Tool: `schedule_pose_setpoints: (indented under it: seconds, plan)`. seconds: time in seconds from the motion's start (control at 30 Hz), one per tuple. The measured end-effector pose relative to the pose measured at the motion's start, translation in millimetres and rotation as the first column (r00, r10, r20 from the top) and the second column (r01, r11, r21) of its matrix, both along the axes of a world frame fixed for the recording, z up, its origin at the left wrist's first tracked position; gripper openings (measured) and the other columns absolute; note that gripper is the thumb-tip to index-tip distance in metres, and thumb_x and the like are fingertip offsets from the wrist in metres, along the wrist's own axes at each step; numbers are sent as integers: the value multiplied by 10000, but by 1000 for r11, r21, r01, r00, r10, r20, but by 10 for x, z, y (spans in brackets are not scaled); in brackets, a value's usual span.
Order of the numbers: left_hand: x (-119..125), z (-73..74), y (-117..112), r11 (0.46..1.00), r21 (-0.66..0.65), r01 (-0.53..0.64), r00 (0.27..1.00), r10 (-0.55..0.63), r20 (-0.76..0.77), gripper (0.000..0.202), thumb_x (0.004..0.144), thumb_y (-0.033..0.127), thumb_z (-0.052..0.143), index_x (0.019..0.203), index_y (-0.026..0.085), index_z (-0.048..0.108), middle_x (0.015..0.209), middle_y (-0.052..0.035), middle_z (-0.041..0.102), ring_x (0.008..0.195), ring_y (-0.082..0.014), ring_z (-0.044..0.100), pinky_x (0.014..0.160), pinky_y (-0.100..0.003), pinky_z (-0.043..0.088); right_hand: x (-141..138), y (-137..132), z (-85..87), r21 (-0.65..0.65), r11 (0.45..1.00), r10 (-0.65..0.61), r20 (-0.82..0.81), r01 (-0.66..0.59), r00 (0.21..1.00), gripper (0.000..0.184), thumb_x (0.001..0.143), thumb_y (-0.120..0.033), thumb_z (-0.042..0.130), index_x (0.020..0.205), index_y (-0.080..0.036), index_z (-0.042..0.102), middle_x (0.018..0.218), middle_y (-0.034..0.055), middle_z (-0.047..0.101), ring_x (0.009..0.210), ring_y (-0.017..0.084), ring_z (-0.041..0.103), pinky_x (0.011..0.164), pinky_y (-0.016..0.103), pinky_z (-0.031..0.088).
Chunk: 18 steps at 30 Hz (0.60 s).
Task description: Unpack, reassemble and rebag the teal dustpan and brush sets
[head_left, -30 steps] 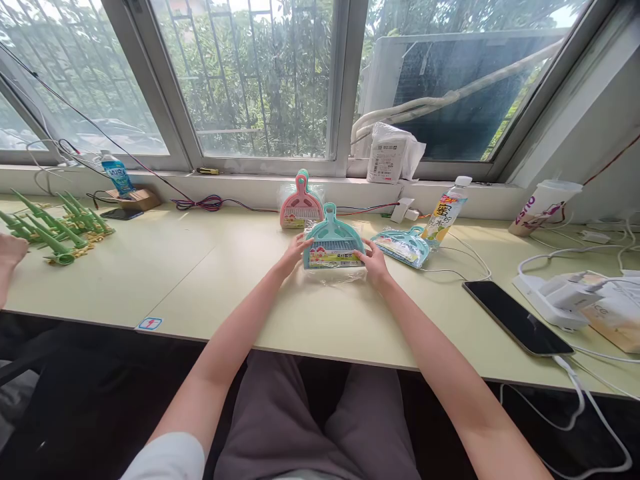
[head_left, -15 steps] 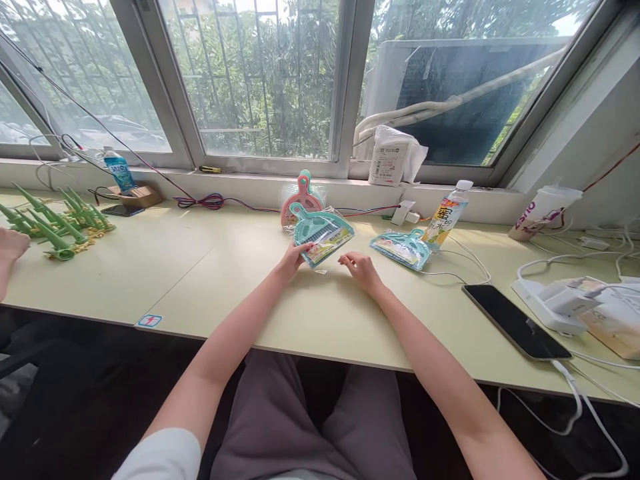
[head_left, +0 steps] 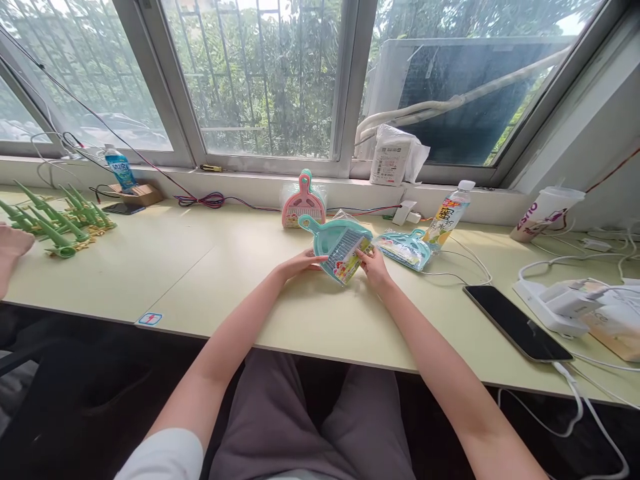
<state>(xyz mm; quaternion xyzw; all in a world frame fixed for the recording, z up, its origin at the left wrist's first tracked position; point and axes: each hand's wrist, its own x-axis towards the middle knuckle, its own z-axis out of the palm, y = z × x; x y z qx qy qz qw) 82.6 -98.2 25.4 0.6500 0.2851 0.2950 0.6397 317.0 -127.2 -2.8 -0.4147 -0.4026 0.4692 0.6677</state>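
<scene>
A teal dustpan-and-brush set (head_left: 330, 240) in clear plastic wrap is held tilted just above the table, its handle pointing up and left. My left hand (head_left: 299, 263) grips its left edge, with a finger lying over the front. At the right side, my right hand (head_left: 375, 267) pinches the wrapper by the printed label, thumb in front; its other fingers are partly hidden. Behind stands a pink dustpan set (head_left: 303, 203), propped against the sill wall. Another wrapped teal dustpan set (head_left: 405, 249) lies flat on the right.
A drink bottle (head_left: 449, 217), a cup (head_left: 547, 212), a charging phone (head_left: 515, 322) and a power strip (head_left: 547, 307) occupy the right. Green spiky plastic parts (head_left: 60, 223) and another person's hand (head_left: 14, 243) are at the far left. The table's front edge (head_left: 340, 360) lies near my lap.
My right hand has moved up and taken hold of the dustpan set's right side. The set has shifted right and turned, and its brush and label now slant more steeply.
</scene>
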Motion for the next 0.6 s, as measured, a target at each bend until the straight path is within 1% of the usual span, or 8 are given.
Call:
schedule_pose_setpoints:
  seconds: [0.13,0.23,0.3,0.33,0.4,0.47,0.6]
  plan:
    - [-4,-15,32,1000,-26,17,999,-15,45,548,800,535,683,1233,204,629,1273,-113,638,1178,-281,602,980,-409,491,43,-21,44,-31,998,54,-50,-56,997,368,685,-365,776,956,-252,554,961,13,715,936,187,692,877,358,578]
    - [-24,-27,71,999,-29,-34,994,37,101,539,810,558,663,1209,197,639,1228,-119,660,1121,-282,632,965,-430,494,30,-48,97,-14,988,154,-82,-155,985,265,739,-324,705,966,-246,593,989,19,721,935,182,694,900,363,570]
    - [-44,-24,83,997,-31,-70,990,74,120,549,820,569,646,1218,193,628,1231,-128,657,1095,-284,642,941,-439,507,6,-61,113,22,979,205,-72,-204,976,256,733,-278,685,976,-244,610,1006,19,724,950,181,691,934,371,556]
    - [-53,-20,83,996,-32,-78,990,81,117,555,824,573,640,1227,191,621,1236,-131,654,1086,-283,644,928,-440,514,-6,-64,113,34,978,209,-63,-207,976,274,720,-257,691,983,-246,614,1006,15,726,956,181,690,945,374,552]
    - [-64,-11,72,997,-31,-71,994,73,87,569,826,574,638,1245,191,606,1247,-132,647,1073,-278,649,913,-440,525,-25,-62,96,35,983,184,-46,-182,982,324,691,-239,728,995,-249,619,991,9,731,951,179,692,947,370,553]
    - [-66,1,51,999,-39,-37,998,38,49,588,823,572,643,1272,197,590,1262,-129,640,1088,-277,644,918,-442,526,-27,-54,72,6,991,137,-36,-137,990,367,664,-252,777,999,-241,629,970,10,737,915,177,699,913,354,570]
    - [-74,25,25,989,-95,111,994,-111,1,637,833,640,578,1293,200,592,1270,-138,638,1151,-289,613,956,-445,511,11,-46,51,-42,999,32,-29,-33,999,341,644,-292,818,935,-214,659,943,23,743,840,167,704,809,304,600]
